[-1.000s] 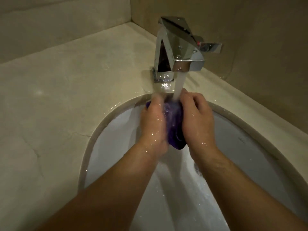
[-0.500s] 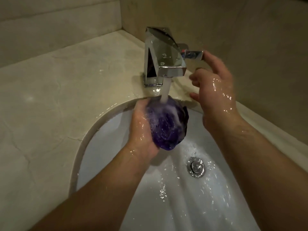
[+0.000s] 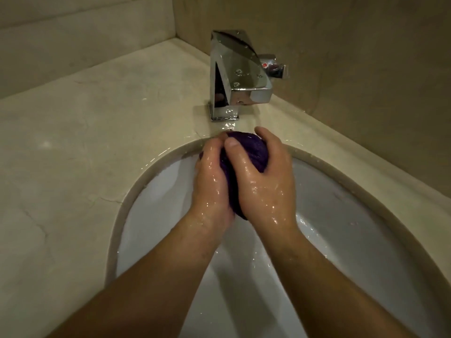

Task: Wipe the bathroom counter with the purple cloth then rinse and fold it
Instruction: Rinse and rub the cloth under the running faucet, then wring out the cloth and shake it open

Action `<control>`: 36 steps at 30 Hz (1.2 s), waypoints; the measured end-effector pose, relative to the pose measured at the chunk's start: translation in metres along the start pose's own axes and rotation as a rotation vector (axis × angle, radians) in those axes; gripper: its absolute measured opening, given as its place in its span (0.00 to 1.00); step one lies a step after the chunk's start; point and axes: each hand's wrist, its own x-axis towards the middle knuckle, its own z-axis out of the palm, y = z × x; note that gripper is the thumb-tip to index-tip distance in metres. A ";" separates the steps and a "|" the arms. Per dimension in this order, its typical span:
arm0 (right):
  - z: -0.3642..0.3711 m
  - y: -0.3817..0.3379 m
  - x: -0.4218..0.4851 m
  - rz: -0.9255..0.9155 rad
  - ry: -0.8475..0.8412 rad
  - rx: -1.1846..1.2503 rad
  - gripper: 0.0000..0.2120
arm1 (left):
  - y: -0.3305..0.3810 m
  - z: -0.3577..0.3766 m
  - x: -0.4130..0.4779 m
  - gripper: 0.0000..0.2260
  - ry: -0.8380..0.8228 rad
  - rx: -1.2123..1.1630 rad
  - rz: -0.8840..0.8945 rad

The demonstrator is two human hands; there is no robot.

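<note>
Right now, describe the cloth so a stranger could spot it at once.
Find the white sink set in the beige counter, below the chrome faucet. At its far rim the left hand and right hand grip a wet bunched ball: the cloth. It is the only dark purple thing there.

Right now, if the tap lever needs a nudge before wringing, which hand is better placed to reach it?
Right hand, probably: the lever juts out on the right of the faucet, beyond that hand. The left hand would have to cross over the purple cloth both hands grip.
</note>
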 end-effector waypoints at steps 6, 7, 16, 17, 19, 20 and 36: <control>-0.003 -0.012 -0.019 0.064 0.253 0.191 0.08 | 0.010 0.021 -0.038 0.11 0.114 0.283 0.258; -0.008 -0.018 -0.019 0.065 0.262 0.188 0.08 | 0.014 0.026 -0.043 0.12 0.125 0.300 0.256; -0.056 -0.099 -0.026 0.086 0.243 0.086 0.10 | 0.072 0.080 -0.089 0.18 0.213 0.369 0.146; -0.061 -0.106 -0.028 0.090 0.241 0.073 0.11 | 0.077 0.085 -0.094 0.18 0.216 0.378 0.129; -0.070 -0.119 -0.032 0.111 0.244 0.068 0.12 | 0.087 0.095 -0.105 0.17 0.219 0.401 0.110; -0.074 -0.126 -0.033 0.124 0.247 0.075 0.12 | 0.092 0.100 -0.110 0.15 0.211 0.406 0.106; -0.139 -0.256 -0.079 0.364 0.057 0.765 0.22 | 0.196 0.116 -0.199 0.27 -0.259 0.183 -0.378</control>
